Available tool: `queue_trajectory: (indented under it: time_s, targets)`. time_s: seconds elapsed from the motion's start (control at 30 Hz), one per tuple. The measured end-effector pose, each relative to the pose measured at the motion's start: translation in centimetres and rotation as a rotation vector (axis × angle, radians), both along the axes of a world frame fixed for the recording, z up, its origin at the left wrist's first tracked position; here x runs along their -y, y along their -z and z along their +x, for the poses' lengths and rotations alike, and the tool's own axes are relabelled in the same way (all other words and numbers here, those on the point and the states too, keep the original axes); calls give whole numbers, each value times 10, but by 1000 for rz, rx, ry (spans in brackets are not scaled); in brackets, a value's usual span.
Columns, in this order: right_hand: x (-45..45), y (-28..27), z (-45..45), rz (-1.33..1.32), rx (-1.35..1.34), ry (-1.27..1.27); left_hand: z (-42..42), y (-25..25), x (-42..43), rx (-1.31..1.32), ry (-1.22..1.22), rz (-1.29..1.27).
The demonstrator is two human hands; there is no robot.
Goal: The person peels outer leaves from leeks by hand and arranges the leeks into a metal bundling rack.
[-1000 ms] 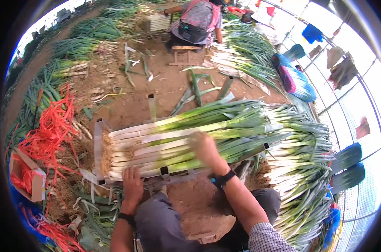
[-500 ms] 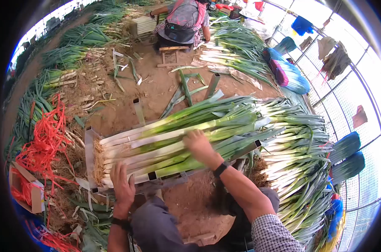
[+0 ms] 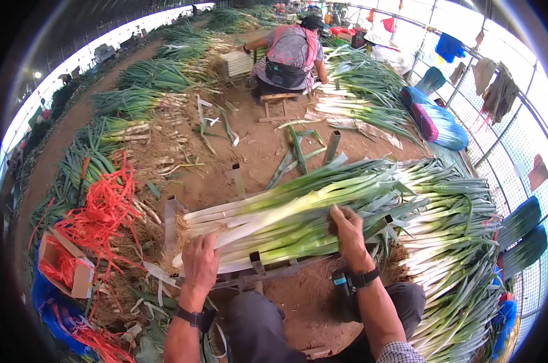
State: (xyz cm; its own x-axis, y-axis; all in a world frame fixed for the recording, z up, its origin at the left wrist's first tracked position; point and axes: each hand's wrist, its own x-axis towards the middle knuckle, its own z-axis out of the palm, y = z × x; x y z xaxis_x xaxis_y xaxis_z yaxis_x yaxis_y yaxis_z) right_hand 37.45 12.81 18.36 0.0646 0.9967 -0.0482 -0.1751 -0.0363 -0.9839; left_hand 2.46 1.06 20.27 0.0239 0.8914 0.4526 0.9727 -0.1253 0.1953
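Long green onions (image 3: 274, 209) lie side by side in a metal frame (image 3: 171, 227) with short upright posts, white root ends left and green leaves right. My left hand (image 3: 201, 260) has its fingers closed round the white end of one stalk, at the near left of the bundle. Over the leafy near side is my right hand (image 3: 346, 230), its fingers curled together; what they hold, if anything, is hidden. One pale stalk slants up across the top of the others.
A heap of green onions (image 3: 449, 254) lies at the right. Red plastic strips (image 3: 107, 206) and an open cardboard box (image 3: 65, 263) are at the left. Another person (image 3: 292, 54) sits on a wooden stool (image 3: 280, 106) further ahead, beside more onions.
My left hand has risen from the frame's near edge and closed on a stalk. My right hand has moved right, off the middle of the bundle. The view has shifted, showing more of the background.
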Motion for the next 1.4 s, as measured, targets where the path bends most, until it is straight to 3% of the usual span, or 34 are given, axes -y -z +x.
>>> queue_trajectory:
  time_s: [0.07,0.1,0.2,0.27,0.33,0.37,0.47,0.5,0.6,0.73,0.83,0.93,1.03,1.13,1.17,1.27,1.3,1.37,1.4]
  targets:
    - [21,-13,-23,-212,-395,-85,-2,-7,24,-28,-38,41]
    - [26,-23,-40,-151,-535,-110,-4,-10,37,-20,-54,54]
    - [19,-28,-69,-116,-698,-187,-9,-7,83,60,-103,30]
    - [15,-9,-89,48,-299,-103,-11,6,112,192,-124,-53]
    - [39,-51,-124,-30,-230,-31,-9,18,140,421,-132,-174]
    - [36,-38,-136,32,-195,-46,-8,32,156,511,-141,-239]
    - [53,-50,-165,143,228,32,2,39,190,731,-211,-380]
    - [46,-38,-168,299,439,91,6,38,199,799,-236,-420]
    - [50,-46,-178,248,441,-23,18,39,216,720,-345,-338]
    - [77,-80,-177,55,191,-221,23,36,233,623,-400,-213]
    - [89,-80,-183,151,259,-118,17,52,240,724,-328,-274]
    - [94,-78,-187,313,458,-15,15,59,243,1068,-259,-432]
    - [92,-78,-186,220,259,-191,27,44,251,918,-281,-350]
    - [102,-87,-188,41,13,-459,46,20,245,828,-279,-31]
    - [106,-84,-195,43,98,-431,48,20,242,768,-314,-53]
    - [122,-95,-217,279,497,-297,40,28,236,1020,-256,-118]
    - [119,-75,-231,602,635,-143,31,46,230,990,-233,-98]
    - [151,-101,-244,445,669,-447,21,46,225,1086,-263,-165]
    - [142,-43,-272,1053,1090,-456,19,43,219,1135,-260,-213]
